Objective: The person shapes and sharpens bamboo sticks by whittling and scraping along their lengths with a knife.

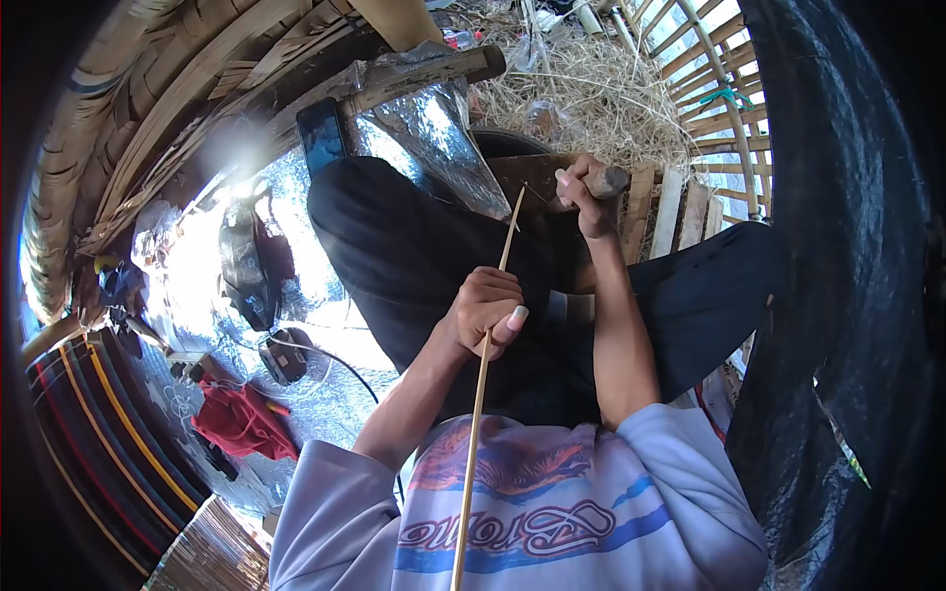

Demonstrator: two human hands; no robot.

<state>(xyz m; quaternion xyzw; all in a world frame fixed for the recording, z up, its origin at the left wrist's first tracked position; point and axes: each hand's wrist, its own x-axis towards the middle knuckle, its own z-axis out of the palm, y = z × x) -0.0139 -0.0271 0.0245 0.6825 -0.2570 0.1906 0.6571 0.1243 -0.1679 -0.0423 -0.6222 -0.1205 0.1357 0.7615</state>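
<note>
My left hand (488, 310) is closed around a long, thin bamboo strip (476, 414). The strip runs from below my chest, up through the fist, to a narrow tip in front of my right hand. My right hand (585, 195) grips a thick, round wooden handle (609, 180), its blunt end pointing right. A dark, flat, blade-like part (527, 177) lies to the left of that hand, close to the strip's tip. Whether it joins the handle is hidden by the fingers.
Dry shavings (591, 98) are heaped ahead, with wooden slats (667, 212) beside them. A phone (320, 136) lies near my left knee. Farther left are a red cloth (241, 419) and a dark device with a cord (284, 357). A black sheet (847, 295) hangs at right.
</note>
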